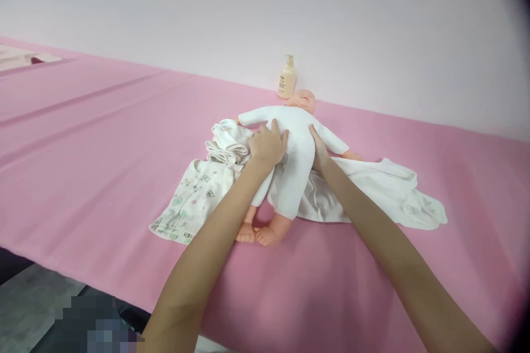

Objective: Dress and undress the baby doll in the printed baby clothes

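Observation:
A baby doll [295, 149] with a white cloth body lies on its back, head toward the wall and bare feet toward me. My left hand [268, 146] rests on one side of its waist, index finger stretched along the torso and thumb apart. Against the opposite side of the body is my right hand [320, 149], its lower fingers hidden by the doll and the wrist. Between them the two hands clasp the torso. Under and beside the doll's legs spreads a white cloth garment [372, 182], reaching out to the right.
Left of the doll lie a printed baby top [194, 196] and a folded white cloth [227, 140]. A cream pump bottle [287, 78] stands by the wall behind its head. Pink sheeting [103, 176] covers the table; a pale cloth [25, 58] lies far left.

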{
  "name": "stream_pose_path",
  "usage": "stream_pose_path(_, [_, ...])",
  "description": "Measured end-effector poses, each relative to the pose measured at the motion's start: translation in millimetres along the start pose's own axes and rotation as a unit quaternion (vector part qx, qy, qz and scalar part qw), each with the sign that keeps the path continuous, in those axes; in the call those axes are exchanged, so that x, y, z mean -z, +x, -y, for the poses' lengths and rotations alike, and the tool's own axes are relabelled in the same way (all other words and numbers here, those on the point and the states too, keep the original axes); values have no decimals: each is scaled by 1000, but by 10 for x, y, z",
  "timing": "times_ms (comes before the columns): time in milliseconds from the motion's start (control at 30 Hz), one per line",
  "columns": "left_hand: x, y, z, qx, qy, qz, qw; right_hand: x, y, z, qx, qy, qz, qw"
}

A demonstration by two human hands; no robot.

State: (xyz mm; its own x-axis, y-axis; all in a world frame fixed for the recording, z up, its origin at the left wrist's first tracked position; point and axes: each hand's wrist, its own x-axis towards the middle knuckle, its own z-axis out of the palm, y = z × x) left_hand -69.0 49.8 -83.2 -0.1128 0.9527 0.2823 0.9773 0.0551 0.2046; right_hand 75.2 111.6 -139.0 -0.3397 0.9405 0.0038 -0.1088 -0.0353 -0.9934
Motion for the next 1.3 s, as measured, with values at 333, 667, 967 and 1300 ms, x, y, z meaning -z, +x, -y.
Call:
stream_pose_path(333, [-129, 59, 123, -7, 5, -1, 1000, 149, -83, -27, 16, -225, -171, 959])
stream_pose_path(667, [399, -442, -453, -296, -30, 142, 944, 1022, -1013, 71, 96, -765, -25, 636])
stream_pose_path(967, [-134, -427, -326, -265, 87, 94, 956, 990, -1864, 475, 36, -819, -62, 569])
stream_pose_path(1300, [17, -587, -546, -225, 14, 70, 972, 374, -4226, 1299, 353, -775, -132, 507])
